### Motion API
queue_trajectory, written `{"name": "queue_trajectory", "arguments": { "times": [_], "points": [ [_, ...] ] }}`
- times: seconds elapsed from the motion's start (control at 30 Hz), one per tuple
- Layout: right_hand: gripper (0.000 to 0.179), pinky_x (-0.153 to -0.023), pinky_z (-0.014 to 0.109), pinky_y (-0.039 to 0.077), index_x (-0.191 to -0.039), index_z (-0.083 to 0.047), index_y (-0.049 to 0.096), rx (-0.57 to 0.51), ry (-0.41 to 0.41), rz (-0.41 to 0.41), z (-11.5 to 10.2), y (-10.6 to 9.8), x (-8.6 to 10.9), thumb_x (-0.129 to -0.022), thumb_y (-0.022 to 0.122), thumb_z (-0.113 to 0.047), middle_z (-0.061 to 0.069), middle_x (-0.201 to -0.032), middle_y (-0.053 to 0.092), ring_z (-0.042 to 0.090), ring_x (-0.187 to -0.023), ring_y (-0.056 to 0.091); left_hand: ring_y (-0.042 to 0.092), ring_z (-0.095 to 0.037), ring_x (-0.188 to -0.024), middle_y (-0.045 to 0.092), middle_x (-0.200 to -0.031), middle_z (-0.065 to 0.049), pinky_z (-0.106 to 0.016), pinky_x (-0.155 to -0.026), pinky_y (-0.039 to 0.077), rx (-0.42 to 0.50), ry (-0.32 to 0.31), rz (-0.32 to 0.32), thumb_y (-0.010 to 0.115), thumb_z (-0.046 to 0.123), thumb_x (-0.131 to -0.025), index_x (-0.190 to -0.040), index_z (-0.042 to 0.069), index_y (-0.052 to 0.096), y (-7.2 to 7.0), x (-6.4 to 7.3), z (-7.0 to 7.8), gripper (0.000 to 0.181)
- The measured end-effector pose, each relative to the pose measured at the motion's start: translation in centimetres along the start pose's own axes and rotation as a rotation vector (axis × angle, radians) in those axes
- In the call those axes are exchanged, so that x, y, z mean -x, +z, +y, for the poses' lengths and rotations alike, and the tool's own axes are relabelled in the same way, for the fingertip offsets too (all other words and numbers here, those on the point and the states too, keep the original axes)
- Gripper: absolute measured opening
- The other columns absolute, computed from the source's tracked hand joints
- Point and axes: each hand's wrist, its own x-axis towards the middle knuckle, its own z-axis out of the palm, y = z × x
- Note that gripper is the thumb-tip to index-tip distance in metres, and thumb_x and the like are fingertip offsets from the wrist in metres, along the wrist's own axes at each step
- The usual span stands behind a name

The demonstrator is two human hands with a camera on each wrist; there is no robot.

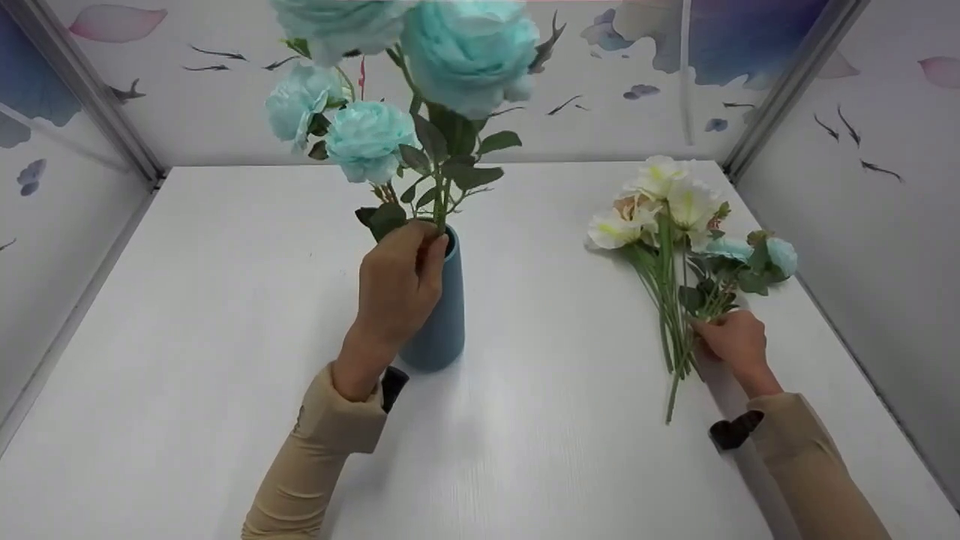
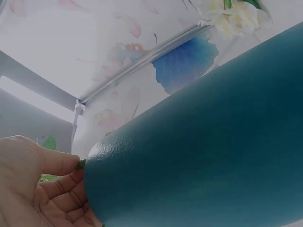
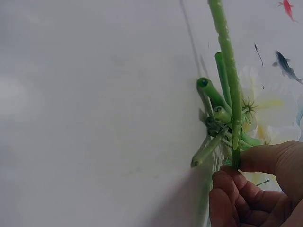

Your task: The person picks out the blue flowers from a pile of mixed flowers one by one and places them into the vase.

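A blue vase (image 1: 439, 322) stands upright on the white table, its smooth side filling much of the left wrist view. Large turquoise artificial flowers (image 1: 472, 56) rise above its mouth on leafy green stems. At the rim, my left hand (image 1: 397, 281) pinches the flower stem between thumb and fingers; the stem's lower end is hidden. Over on the right, my right hand (image 1: 739, 341) pinches a green flower stem (image 3: 227, 61) between thumb and forefinger. That stem lies among a bunch with white flowers (image 1: 664, 191) and smaller turquoise flowers (image 1: 780, 259); which bloom it belongs to I cannot tell.
The white table (image 1: 187, 337) is bounded by printed wall panels (image 1: 225, 112) at the back and both sides. Metal corner posts (image 1: 795, 82) stand at the back left and right. Dark straps (image 1: 735, 431) show at both wrists beside beige sleeves.
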Motion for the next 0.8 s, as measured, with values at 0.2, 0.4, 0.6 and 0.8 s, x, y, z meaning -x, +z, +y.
{"name": "queue_trajectory", "arguments": {
  "times": [0.2,0.4,0.6,0.8],
  "points": [
    [0.045,-0.042,0.029,0.034,-0.050,-0.001,0.058,-0.026,-0.003,-0.019,0.14,-0.04,0.00,-0.088,0.063,-0.024,0.001,-0.042,0.048,0.015,-0.041,0.043,0.059,-0.023,-0.065,0.063,-0.076,-0.015,-0.033,-0.060,0.053,-0.042,0.003,0.005,0.057,0.001,-0.089,-0.093,-0.007,0.062,0.42,-0.07,0.00,0.010],
    [0.046,-0.041,0.029,0.033,-0.048,-0.002,0.056,-0.022,-0.010,-0.006,0.22,0.00,-0.06,-0.088,0.064,-0.024,0.000,-0.041,0.047,0.015,-0.040,0.042,0.056,-0.023,-0.063,0.061,-0.074,-0.015,-0.033,-0.057,0.050,-0.035,-0.025,0.005,0.058,0.001,-0.088,-0.095,-0.007,0.061,0.55,-0.01,0.04,0.011],
    [0.048,-0.041,0.029,0.034,-0.047,-0.004,0.054,-0.033,-0.003,-0.010,0.21,-0.06,0.00,-0.088,0.065,-0.026,0.001,-0.041,0.047,0.015,-0.039,0.043,0.054,-0.021,-0.060,0.059,-0.069,-0.013,-0.031,-0.054,0.049,-0.053,-0.025,0.006,0.060,0.004,-0.090,-0.089,-0.005,0.061,0.69,-0.03,0.15,0.010],
    [0.047,-0.042,0.029,0.035,-0.049,-0.005,0.055,-0.040,0.024,-0.029,0.18,-0.08,-0.03,-0.088,0.064,-0.030,0.000,-0.042,0.048,0.014,-0.040,0.044,0.052,-0.020,-0.056,0.057,-0.065,-0.012,-0.031,-0.049,0.047,-0.093,-0.016,0.003,0.061,0.005,-0.089,-0.091,-0.005,0.058,0.85,0.08,0.19,0.011]
  ]
}}
